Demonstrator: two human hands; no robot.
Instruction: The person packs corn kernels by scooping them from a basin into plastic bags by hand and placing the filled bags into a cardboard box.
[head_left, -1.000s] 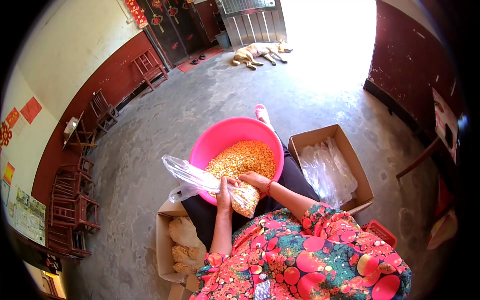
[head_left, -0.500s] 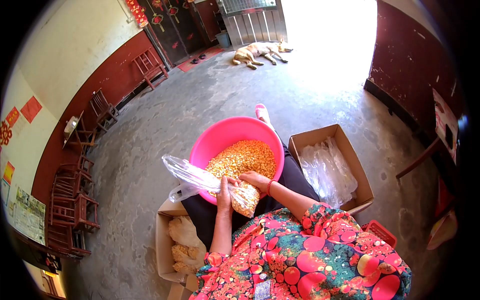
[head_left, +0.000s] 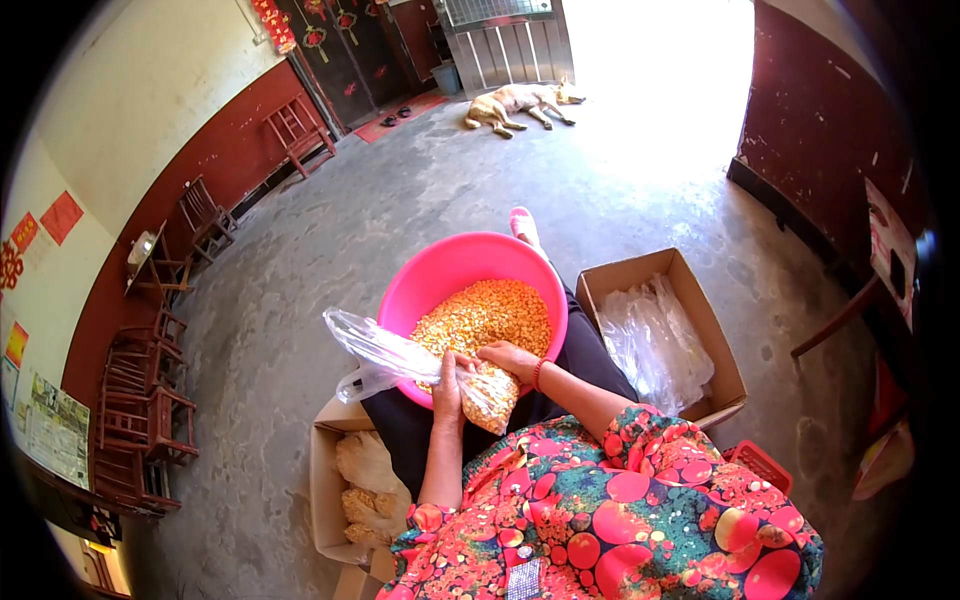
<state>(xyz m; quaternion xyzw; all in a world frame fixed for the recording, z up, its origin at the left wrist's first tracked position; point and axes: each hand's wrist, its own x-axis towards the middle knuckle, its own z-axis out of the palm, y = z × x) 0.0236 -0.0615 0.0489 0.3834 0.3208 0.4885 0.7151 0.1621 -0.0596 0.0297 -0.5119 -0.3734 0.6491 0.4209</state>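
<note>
A clear plastic bag (head_left: pixel 490 403) lies tilted across my lap, its lower end bulging with corn kernels. My left hand (head_left: pixel 449 388) is closed round the bag's gathered neck, and the loose top trails off to the left. On the other side of the neck, my right hand (head_left: pixel 512 361) grips the bag just above the kernels; some of its fingers are hidden. Behind both hands a pink basin (head_left: pixel 425 268) rests at my legs, holding a heap of loose corn kernels (head_left: pixel 487 312).
A cardboard box (head_left: pixel 722 368) of clear plastic bags (head_left: pixel 650 335) stands to the right. Filled bags (head_left: pixel 368 500) sit in another box (head_left: pixel 328 490) at left. A red basket (head_left: pixel 762 465) is beside me. A dog (head_left: pixel 520 104) lies by the doorway; wooden chairs (head_left: pixel 150 420) line the left wall.
</note>
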